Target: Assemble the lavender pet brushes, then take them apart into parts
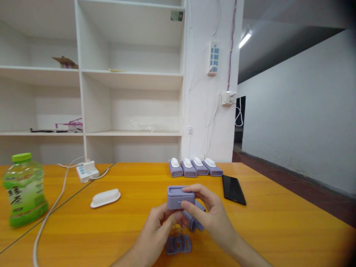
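Observation:
Both hands hold a purple box-shaped housing (178, 196) just above the orange table (278, 230). My left hand (155, 231) grips it from below, fingers curled under its front. My right hand (210, 217) clasps its right side, thumb on the top edge, and a purple curved piece (193, 221) sticks out beneath the fingers. A flat purple plate with a round hole (178, 244) lies on the table right under the hands. A white oval lid (105, 198) rests to the left.
Several assembled purple units with white tops (195, 167) stand in a row at the table's back. A black phone (233, 189) lies right of the hands. A green bottle (24, 190) stands far left, a white power strip (87, 171) and cable (47, 218) near it. White shelves (130, 74) stand behind.

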`<state>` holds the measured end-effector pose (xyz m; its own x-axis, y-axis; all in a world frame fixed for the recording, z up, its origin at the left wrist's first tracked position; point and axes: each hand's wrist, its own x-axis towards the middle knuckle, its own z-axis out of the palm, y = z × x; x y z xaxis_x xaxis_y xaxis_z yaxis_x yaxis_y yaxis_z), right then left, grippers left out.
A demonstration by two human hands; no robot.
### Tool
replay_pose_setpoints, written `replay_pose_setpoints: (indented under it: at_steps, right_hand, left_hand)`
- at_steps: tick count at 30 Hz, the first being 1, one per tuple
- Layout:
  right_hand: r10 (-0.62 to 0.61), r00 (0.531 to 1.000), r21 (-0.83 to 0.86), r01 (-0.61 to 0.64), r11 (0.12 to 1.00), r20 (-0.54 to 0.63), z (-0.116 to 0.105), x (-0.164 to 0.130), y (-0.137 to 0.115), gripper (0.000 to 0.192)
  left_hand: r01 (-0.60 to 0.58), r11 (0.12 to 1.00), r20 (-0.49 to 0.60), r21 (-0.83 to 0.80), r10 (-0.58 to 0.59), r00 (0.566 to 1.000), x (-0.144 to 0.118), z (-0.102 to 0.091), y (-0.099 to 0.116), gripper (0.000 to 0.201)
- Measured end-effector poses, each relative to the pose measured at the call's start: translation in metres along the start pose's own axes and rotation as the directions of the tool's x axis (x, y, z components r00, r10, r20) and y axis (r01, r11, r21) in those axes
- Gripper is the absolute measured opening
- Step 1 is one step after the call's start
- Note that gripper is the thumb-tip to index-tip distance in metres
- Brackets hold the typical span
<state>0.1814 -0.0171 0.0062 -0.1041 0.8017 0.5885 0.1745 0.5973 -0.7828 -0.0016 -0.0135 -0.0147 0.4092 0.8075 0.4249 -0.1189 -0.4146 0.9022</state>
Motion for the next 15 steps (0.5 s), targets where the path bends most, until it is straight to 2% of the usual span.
replay_pose_setpoints:
  at_steps: [10,15]
  right_hand:
    - [-0.055,0.997,0.045,0.053,0.998,0.050,0.0022,-0.0025,-0.0037,0.020]
    - [-0.030,0.996,0.120,0.020,0.993,0.086,0.0016,-0.0036,-0.0003,0.019]
  left_hand:
    - [0.007,1.000,-0.039,-0.014,-0.008,0.999,0.0023,-0.0004,0.0017,0.035]
    - [-0.005,0.999,0.001,-0.041,0.005,1.000,0.0036,-0.0027,0.0007,0.036]
